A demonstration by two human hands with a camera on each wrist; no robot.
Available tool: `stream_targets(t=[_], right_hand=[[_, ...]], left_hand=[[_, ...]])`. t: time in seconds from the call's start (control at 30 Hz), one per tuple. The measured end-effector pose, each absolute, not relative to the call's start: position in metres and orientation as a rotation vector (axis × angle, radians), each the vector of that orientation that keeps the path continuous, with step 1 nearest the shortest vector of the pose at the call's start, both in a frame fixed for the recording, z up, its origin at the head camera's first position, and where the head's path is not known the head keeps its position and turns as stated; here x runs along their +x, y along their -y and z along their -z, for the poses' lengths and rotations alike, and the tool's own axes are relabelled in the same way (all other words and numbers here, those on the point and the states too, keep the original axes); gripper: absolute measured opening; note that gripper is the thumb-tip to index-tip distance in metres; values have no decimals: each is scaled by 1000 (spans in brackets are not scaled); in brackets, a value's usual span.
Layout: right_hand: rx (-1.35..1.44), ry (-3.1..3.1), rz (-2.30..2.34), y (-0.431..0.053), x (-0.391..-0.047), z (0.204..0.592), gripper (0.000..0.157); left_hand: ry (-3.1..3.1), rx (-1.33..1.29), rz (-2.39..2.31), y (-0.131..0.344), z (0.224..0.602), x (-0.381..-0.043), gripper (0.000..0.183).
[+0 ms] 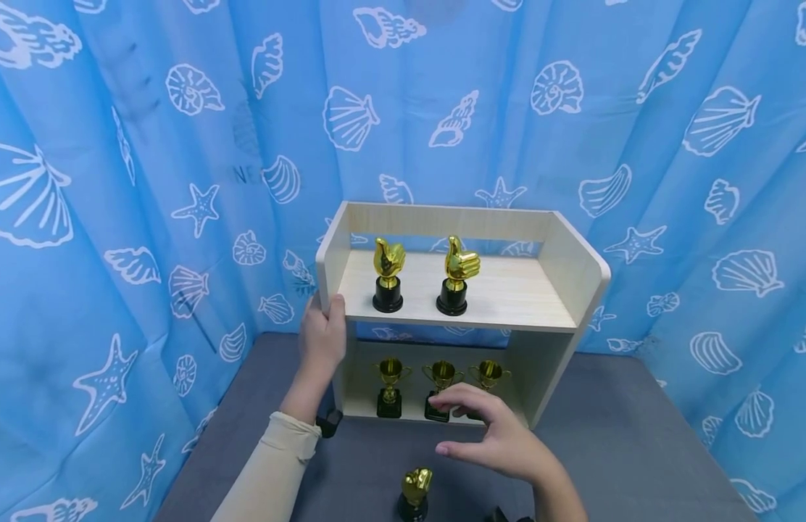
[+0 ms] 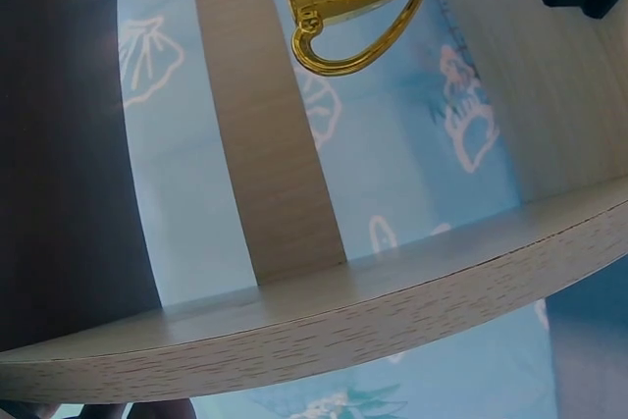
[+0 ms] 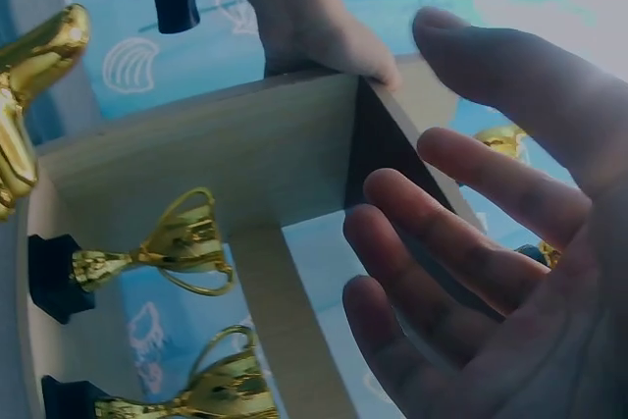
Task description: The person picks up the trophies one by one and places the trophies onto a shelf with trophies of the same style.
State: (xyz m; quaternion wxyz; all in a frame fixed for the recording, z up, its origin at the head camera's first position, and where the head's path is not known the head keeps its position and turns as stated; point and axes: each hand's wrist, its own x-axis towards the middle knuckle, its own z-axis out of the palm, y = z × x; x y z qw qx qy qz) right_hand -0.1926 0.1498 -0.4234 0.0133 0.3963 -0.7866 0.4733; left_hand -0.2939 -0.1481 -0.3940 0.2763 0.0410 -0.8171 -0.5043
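My left hand grips the left side panel of a pale wooden two-tier shelf, its thumb at the front edge. My right hand is held in the air before the lower tier, fingers loosely bent and thumb apart, with nothing between them. Below it, a gold thumbs-up trophy with a black base stands on the table. Two more thumbs-up trophies, a left one and a right one, stand on the upper tier. On the lower tier are three gold cup trophies, the rightmost partly hidden by my right hand.
The shelf stands on a dark grey table. A blue curtain with white shell and starfish prints hangs behind and on both sides. The upper tier has raised side walls and a back rail.
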Motion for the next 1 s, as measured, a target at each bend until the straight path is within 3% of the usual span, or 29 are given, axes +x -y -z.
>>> stream_targets(t=[1.0], right_hand=[[1272,2656,-1749,-139,-189,465,50]], left_hand=[[2185,114,1351,146,393,-292,58]])
